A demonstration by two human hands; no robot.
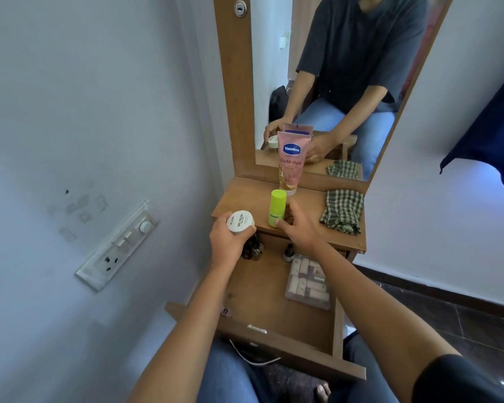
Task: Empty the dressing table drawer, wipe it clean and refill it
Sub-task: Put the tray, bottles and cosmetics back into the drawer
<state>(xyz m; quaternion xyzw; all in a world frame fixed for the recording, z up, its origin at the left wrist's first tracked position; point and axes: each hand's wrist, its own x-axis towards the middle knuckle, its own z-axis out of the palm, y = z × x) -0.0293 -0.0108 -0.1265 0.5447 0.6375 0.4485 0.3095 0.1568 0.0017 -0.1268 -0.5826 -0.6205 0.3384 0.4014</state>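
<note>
The wooden drawer (pixel 262 298) is pulled out over my lap. In it lie a clear plastic box of small rolls (pixel 308 282) and small dark bottles (pixel 253 249) at the back. My left hand (pixel 227 242) grips a white round jar (pixel 240 222) at the left edge of the table top (pixel 245 199). My right hand (pixel 298 228) holds the lower part of an upright green bottle (pixel 277 207) standing on the top, thumb in front of its base. A pink Vaseline tube (pixel 291 161) stands against the mirror. A green checked cloth (pixel 344 210) lies at the right.
The mirror (pixel 332 82) in its wooden frame rises behind the table top and reflects me seated. A wall with a switch and socket plate (pixel 118 245) is close on the left. Dark cloth (pixel 489 135) hangs at the right. A white cable (pixel 253 359) lies on my lap.
</note>
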